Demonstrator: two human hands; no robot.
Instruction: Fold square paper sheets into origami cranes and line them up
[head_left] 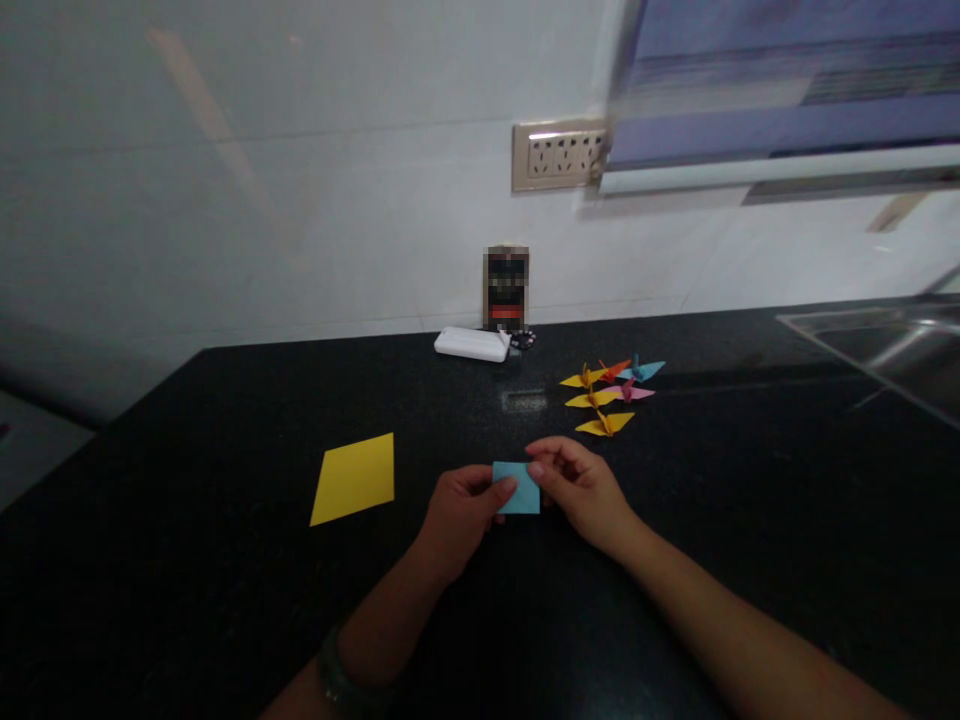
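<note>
A small light-blue square of folded origami paper point(519, 497) is held between my two hands above the black counter. My left hand point(466, 508) pinches its left side, thumb on top and fingers behind. My right hand point(583, 490) grips the upper right corner between thumb and fingers. Off to the left lies a flat yellow sheet of paper point(356, 478). Beyond my right hand sit several folded paper cranes: yellow ones point(604, 424), an orange one point(613, 371), a pink one point(630, 391) and a blue one point(639, 370).
Against the tiled wall leans a phone-like object with a pixelated front point(507, 288). A white oblong device point(472, 345) lies before it, with a beaded loop point(523, 340) alongside. A wall socket point(559, 155) is above, and a metal sink point(892, 350) borders the black counter point(225, 600) at right.
</note>
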